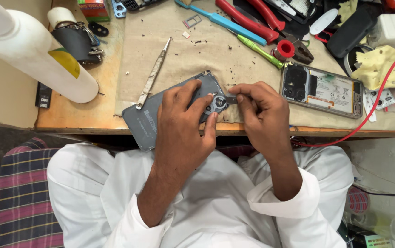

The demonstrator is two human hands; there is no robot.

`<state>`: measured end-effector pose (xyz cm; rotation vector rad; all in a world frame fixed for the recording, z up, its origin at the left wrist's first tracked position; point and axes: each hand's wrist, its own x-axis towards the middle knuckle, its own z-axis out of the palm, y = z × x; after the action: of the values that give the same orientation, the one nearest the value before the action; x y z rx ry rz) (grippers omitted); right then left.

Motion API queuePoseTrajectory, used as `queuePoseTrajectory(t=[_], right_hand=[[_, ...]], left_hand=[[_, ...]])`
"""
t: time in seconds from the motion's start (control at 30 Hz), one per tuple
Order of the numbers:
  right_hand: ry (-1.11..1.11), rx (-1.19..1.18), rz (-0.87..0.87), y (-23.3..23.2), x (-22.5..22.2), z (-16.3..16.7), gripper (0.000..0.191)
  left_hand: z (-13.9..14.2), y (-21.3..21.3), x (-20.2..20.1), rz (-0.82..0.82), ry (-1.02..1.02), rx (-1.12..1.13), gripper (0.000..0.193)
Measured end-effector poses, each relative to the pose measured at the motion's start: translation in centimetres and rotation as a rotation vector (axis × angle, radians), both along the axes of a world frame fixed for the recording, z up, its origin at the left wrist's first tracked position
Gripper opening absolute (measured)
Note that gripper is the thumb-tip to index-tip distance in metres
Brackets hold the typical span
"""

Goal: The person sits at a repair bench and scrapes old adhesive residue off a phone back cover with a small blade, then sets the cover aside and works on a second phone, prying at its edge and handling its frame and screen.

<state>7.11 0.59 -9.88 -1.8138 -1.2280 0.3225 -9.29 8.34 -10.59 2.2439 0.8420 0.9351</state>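
A grey phone back cover (147,120) lies inner side up at the near edge of the workbench (91,120). My left hand (184,120) presses down on it, fingers spread around the round camera ring (218,104). My right hand (258,106) pinches a small thin strip (231,98) right at that ring, thumb and forefinger closed on it. An opened phone body (322,90) with its battery and board exposed rests to the right of my hands.
Metal tweezers (153,76) lie left of the cover. A white squeeze bottle (32,50) lies at the far left. Behind are a blue tool (215,19), red pliers (248,22), a green screwdriver (259,50), a solder spool (285,48), a yellow sponge (381,68) and a red wire (372,110).
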Motion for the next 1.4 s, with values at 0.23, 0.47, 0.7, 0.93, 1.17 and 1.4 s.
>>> queuePoseTrajectory(t=[0.23,0.47,0.7,0.93,1.17,1.4], right_hand=[[0.067,0.004,0.029,-0.1,0.5,0.2,0.015],[0.01,0.006,0.035,-0.9,1.1,0.1,0.015],[-0.021,-0.01,0.025,-1.3,1.5,0.2,0.015],[0.032,-0.022,0.037,-1.6,1.3,0.5,0.016],[-0.036,-0.025,0.033,-1.9,0.7,0.3,0.015],[0.084,0.003,0.026,-2.0,0.1,0.1,0.014]], left_hand=[[0.3,-0.2,0.3,0.002,0.005,0.008,0.035],[0.2,-0.9,0.8,0.001,0.008,0.026,0.035],[0.4,-1.4,1.2,-0.004,0.006,0.028,0.036],[0.3,-1.7,0.7,0.008,-0.007,0.019,0.034],[0.2,-1.9,0.6,0.014,0.003,0.022,0.035],[0.4,-2.0,-0.3,0.016,-0.002,0.016,0.035]])
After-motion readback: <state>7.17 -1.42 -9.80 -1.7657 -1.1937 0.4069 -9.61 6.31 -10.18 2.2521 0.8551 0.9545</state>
